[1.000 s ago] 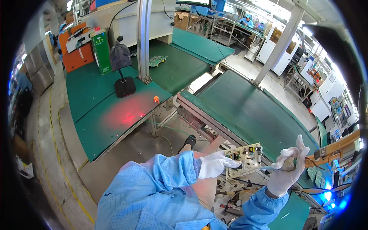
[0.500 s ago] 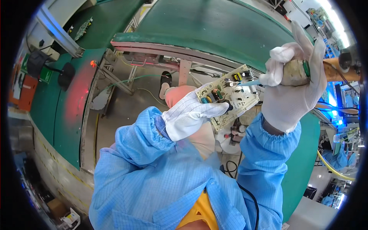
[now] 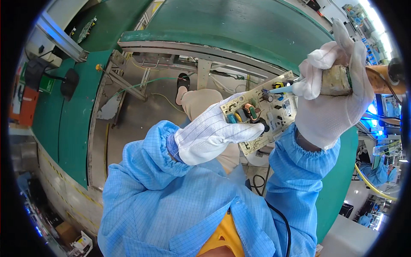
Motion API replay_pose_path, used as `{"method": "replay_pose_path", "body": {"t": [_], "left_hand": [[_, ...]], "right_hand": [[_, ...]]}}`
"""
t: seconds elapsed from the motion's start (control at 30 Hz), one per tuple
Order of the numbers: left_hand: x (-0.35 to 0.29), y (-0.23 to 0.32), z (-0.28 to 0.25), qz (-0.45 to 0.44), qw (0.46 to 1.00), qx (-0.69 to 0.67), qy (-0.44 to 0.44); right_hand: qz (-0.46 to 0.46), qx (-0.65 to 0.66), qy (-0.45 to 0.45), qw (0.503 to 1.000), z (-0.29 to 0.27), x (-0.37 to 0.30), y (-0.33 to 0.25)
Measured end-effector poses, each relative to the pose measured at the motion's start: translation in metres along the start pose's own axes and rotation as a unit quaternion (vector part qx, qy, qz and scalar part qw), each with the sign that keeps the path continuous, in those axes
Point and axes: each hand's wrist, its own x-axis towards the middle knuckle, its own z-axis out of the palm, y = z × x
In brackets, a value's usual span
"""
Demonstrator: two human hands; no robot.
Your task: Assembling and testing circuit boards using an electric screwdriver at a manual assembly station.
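A printed circuit board (image 3: pixel 274 109), cream-coloured and fitted with coils, capacitors and other parts, is tilted in front of me. My left hand (image 3: pixel 216 132), in a white glove, is closed on its left end, thumb across the top. My gloved right hand (image 3: pixel 329 94) is above the board's right end. Between its thumb and fingers is a slim tool with a pale blue pointed tip (image 3: pixel 282 89), which reaches the capacitors near the board's far edge. Within the same hand's curl sits a worn beige block (image 3: pixel 336 80); whether it joins the tool is hidden.
A green conveyor (image 3: pixel 214 32) with a metal side rail runs beyond the board. Another green surface (image 3: pixel 338 180) lies at right, near a brown rod-like thing (image 3: pixel 381 79) and blue lights. At far left, a circuit board (image 3: pixel 87 30) lies on green. A black cable (image 3: pixel 280 218) hangs by my right sleeve.
Both hands and the board have shifted slightly right in view. The tip remains near the same capacitors. The red glow on the left surface and my trousers is gone.
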Motion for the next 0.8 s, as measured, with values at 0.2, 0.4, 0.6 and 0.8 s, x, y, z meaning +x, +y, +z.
{"method": "replay_pose_path", "body": {"t": [0.2, 0.4, 0.6, 0.8], "left_hand": [[0.001, -0.006, -0.004, 0.038, 0.999, -0.003, -0.014], [0.000, 0.002, -0.007, 0.004, 0.999, 0.031, -0.015], [-0.001, -0.001, -0.014, 0.013, 0.999, 0.022, -0.026], [-0.011, 0.001, -0.011, 0.107, 0.992, 0.062, -0.031]], "right_hand": [[-0.037, -0.033, 0.020, 0.999, -0.002, -0.002, 0.003], [-0.051, -0.021, -0.007, 0.998, 0.001, 0.004, 0.009], [-0.038, -0.025, 0.018, 0.999, 0.000, 0.005, 0.011], [-0.031, -0.041, 0.058, 0.997, -0.007, 0.003, 0.013]]}}
